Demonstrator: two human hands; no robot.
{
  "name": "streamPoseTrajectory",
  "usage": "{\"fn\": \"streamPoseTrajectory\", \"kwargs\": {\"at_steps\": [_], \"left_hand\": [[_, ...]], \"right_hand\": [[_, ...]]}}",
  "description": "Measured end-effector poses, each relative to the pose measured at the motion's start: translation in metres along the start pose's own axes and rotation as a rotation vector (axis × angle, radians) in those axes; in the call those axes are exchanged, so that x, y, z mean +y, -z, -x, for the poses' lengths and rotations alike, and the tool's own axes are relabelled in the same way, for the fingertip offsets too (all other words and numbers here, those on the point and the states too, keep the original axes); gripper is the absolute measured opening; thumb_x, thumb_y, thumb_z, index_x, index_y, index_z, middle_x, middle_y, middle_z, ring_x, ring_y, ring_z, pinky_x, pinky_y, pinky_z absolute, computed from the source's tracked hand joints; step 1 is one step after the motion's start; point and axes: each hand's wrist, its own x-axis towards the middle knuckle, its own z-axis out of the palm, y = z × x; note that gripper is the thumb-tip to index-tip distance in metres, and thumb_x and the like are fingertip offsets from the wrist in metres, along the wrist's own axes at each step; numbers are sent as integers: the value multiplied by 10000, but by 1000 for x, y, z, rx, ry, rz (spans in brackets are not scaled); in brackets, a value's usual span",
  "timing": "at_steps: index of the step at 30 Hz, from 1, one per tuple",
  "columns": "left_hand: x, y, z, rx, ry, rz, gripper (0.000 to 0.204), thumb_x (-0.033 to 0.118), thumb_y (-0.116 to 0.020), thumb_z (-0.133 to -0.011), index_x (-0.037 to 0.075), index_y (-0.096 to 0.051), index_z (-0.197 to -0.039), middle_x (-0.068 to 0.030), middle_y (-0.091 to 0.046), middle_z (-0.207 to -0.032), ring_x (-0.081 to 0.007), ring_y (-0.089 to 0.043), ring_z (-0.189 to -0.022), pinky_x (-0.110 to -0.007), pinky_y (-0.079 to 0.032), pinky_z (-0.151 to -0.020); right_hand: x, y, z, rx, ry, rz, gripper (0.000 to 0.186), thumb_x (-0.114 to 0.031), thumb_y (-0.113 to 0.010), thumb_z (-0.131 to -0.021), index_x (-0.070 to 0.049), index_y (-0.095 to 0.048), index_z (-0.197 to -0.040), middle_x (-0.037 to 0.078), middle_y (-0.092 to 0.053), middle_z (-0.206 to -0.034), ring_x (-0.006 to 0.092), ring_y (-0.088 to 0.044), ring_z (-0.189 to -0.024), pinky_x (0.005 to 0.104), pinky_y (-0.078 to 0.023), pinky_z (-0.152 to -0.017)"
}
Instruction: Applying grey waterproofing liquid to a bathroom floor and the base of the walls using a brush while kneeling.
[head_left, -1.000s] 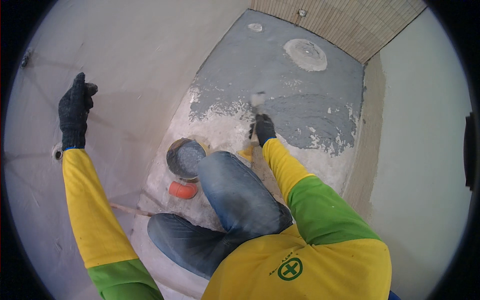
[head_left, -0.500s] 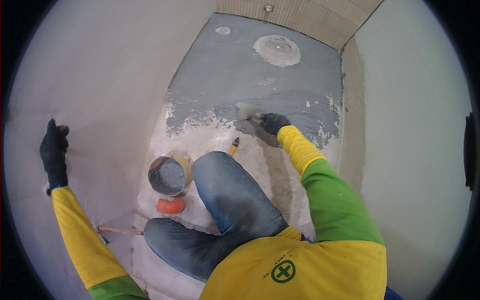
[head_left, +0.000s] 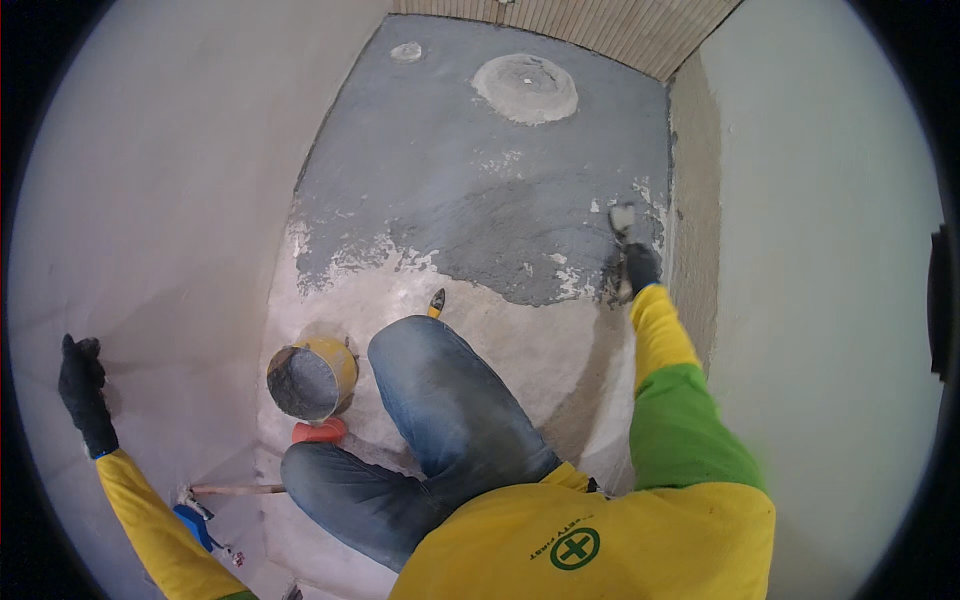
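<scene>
My right hand, in a dark glove, is closed around the handle of a brush with a broad whitish head. The brush lies against the wet grey coating on the floor, close to its right edge. My left hand, also gloved, is by the left wall with thumb and a finger stretched out and nothing visible in it; whether it presses on the wall is hard to tell. Left of my knee stands a yellow bucket with grey slurry inside, tilted in view.
An orange pipe elbow lies below the bucket. Ahead of my knee is a small yellow-handled tool with a dark tip. A wooden stick and a blue object are at lower left. Two round pale patches interrupt the far coating.
My right hand has swept the brush rightward across the coating toward the right wall. My left hand has shifted lower in view. The whole view has moved slightly too.
</scene>
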Motion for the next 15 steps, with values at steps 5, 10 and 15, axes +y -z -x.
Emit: {"fn": "streamPoseTrajectory", "kwargs": {"at_steps": [5,10,15], "left_hand": [[16,-5,3,-90,177,100,501,482,-516,-922,20,-703,-874,0,-508,-591,-95,-427,-530,-237,-328,-518],[24,-15,-3,-172,239,182,489,470,-527,-921,20,-699,-842,14,-475,-549,-89,-409,-504,-237,-307,-501],[25,-8,1,-109,211,156,494,475,-529,-920,19,-700,-840,5,-504,-560,-83,-413,-503,-233,-315,-499]], "right_hand": [[15,-36,33,-322,319,307,495,-424,-470,-919,-45,-569,-1221,216,-594,-1190,378,-529,-1149,393,-403,-990],[8,35,2,-182,650,876,419,-365,-576,-863,-183,-586,-1241,125,-627,-1163,314,-595,-1067,392,-458,-926],[3,89,-51,41,341,995,450,-420,-545,-864,-160,-593,-1229,143,-612,-1187,324,-577,-1098,396,-446,-946]]}}
